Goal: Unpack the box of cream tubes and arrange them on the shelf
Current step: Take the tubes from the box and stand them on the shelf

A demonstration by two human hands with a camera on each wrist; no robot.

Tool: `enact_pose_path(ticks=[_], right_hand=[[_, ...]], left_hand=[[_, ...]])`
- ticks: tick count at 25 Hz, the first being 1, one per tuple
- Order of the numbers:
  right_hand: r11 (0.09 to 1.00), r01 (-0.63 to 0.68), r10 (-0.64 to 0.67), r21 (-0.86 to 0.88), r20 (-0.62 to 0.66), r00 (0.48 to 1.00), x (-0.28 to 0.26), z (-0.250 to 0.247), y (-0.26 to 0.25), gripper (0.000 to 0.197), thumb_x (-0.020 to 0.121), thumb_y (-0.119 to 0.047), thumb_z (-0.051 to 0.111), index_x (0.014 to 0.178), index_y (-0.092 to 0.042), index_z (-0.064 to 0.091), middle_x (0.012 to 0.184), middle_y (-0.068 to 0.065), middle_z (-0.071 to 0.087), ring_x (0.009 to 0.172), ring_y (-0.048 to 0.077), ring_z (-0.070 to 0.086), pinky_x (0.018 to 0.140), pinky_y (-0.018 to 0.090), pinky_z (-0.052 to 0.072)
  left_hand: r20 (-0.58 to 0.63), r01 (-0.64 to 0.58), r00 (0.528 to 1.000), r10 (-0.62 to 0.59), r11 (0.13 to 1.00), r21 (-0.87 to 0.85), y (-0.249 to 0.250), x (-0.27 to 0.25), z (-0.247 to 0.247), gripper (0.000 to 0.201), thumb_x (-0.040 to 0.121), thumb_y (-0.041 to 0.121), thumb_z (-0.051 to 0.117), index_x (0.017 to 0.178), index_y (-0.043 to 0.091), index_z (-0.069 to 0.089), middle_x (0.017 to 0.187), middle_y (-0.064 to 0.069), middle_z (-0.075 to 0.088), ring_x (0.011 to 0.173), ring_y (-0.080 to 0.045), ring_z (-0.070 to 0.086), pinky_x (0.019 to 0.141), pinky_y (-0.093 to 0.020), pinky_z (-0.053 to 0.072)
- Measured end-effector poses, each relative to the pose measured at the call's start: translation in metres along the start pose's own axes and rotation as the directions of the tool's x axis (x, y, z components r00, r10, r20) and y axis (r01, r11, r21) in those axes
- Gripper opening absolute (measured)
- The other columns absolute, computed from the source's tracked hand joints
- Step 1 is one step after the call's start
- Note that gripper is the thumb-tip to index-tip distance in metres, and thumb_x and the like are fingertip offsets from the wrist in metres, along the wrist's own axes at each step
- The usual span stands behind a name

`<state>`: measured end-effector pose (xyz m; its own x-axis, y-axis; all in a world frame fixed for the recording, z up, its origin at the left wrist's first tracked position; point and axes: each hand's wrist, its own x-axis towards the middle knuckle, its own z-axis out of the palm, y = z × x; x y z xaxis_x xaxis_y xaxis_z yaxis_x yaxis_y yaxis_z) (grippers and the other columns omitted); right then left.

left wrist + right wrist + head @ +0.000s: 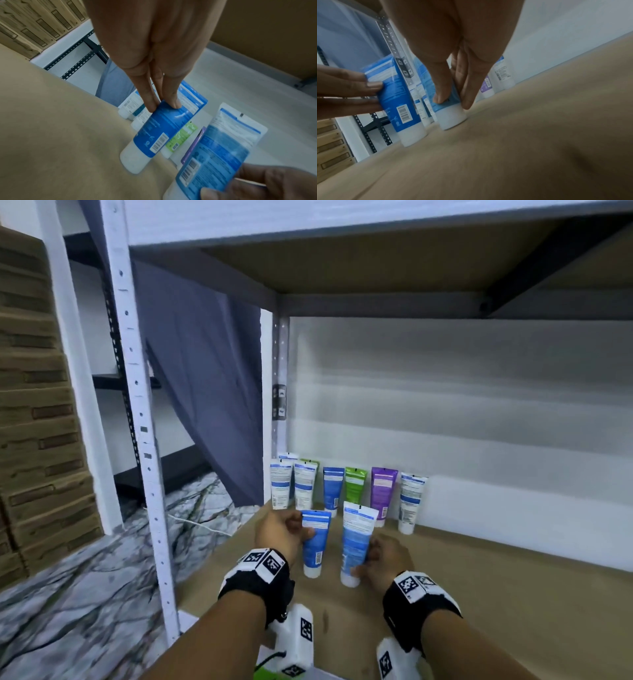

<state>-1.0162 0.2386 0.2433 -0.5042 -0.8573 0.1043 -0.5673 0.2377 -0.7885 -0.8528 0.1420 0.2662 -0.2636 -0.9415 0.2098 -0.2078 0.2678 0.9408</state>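
- Tubes stand cap-down on the shelf [479,594], likely so they stay upright.
- Left hand [281,530] pinches the dark blue tube [315,542].
- Right hand [383,559] grips the light blue tube [354,542] low, steadying it.

Dim, even indoor light; wide-angle bending at edges, wrist views dark and motion-blurred.

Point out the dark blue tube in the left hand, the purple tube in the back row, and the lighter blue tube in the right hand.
Dark blue plastic cream tube [315,542]: head view, middle of its body.
Purple plastic cream tube [382,487]: head view, label area.
Lighter blue plastic cream tube [356,539]: head view, mid-body above the white cap.
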Motion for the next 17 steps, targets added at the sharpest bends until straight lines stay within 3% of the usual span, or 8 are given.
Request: enact_pose_path(ticks=[2,5,8,11,14,17], right_hand=[[0.996,0.042,-0.041,-0.084,0.01,0.999,0.019,0.002,0.001,0.034,0.064,-0.009,0.08,0.094,-0.021,0.069,0.096,0.002,0.074,0.088,0.016,0.069,0.084,0.032,0.056],[0.992,0.05,-0.053,-0.117,-0.027,0.998,0.045,0.005,-0.005,0.018,0.072,-0.011,0.076,0.085,-0.018,0.065,0.092,0.007,0.071,0.09,0.022,0.068,0.083,0.036,0.057],[0.98,0.014,-0.019,-0.2,-0.025,1.0,0.072,0.008,-0.005,0.023,0.079,-0.011,0.072,0.1,-0.011,0.064,0.098,0.007,0.067,0.096,0.023,0.066,0.076,0.026,0.05],[0.962,-0.038,0.032,-0.271,-0.025,0.999,0.099,0.01,-0.006,0.025,0.085,-0.011,0.068,0.109,-0.006,0.064,0.107,0.01,0.067,0.102,0.024,0.064,0.073,0.022,0.044],[0.952,-0.082,0.069,-0.295,-0.056,0.996,0.125,0.014,-0.003,0.024,0.086,-0.012,0.068,0.109,-0.007,0.065,0.109,0.011,0.068,0.102,0.026,0.065,0.079,0.026,0.048],[0.94,-0.068,0.053,-0.334,-0.054,0.997,0.143,0.017,0.0,0.016,0.089,-0.013,0.064,0.105,-0.007,0.064,0.104,0.01,0.067,0.1,0.026,0.065,0.084,0.03,0.051]], left_hand=[[0.003,-0.005,1.0,0.005,1.0,0.016,-0.005,0.014,0.009,0.027,0.074,-0.019,0.066,0.098,-0.006,0.069,0.079,-0.012,0.069,0.063,-0.008,0.06,0.052,-0.005,0.047],[-0.017,-0.044,0.999,0.046,0.995,0.093,-0.012,0.037,0.021,0.032,0.072,-0.017,0.065,0.095,0.005,0.073,0.077,-0.005,0.071,0.066,-0.009,0.062,0.053,-0.003,0.044],[0.008,-0.091,0.996,0.091,0.985,0.149,-0.011,0.059,0.035,0.033,0.078,-0.013,0.06,0.088,0.017,0.068,0.076,0.001,0.067,0.063,-0.004,0.057,0.052,0.001,0.039],[-0.003,-0.101,0.995,0.103,0.978,0.181,-0.012,0.082,0.047,0.032,0.08,-0.014,0.057,0.094,0.012,0.069,0.08,0.0,0.065,0.063,-0.002,0.055,0.051,-0.002,0.042],[-0.011,-0.094,0.995,0.098,0.976,0.197,-0.017,0.104,0.058,0.034,0.08,-0.012,0.058,0.105,0.007,0.069,0.087,-0.003,0.07,0.073,-0.014,0.064,0.063,-0.016,0.05],[-0.019,-0.118,0.992,0.125,0.968,0.22,-0.021,0.118,0.065,0.037,0.08,-0.01,0.061,0.111,0.009,0.069,0.097,-0.006,0.073,0.086,-0.018,0.067,0.071,-0.017,0.045]])
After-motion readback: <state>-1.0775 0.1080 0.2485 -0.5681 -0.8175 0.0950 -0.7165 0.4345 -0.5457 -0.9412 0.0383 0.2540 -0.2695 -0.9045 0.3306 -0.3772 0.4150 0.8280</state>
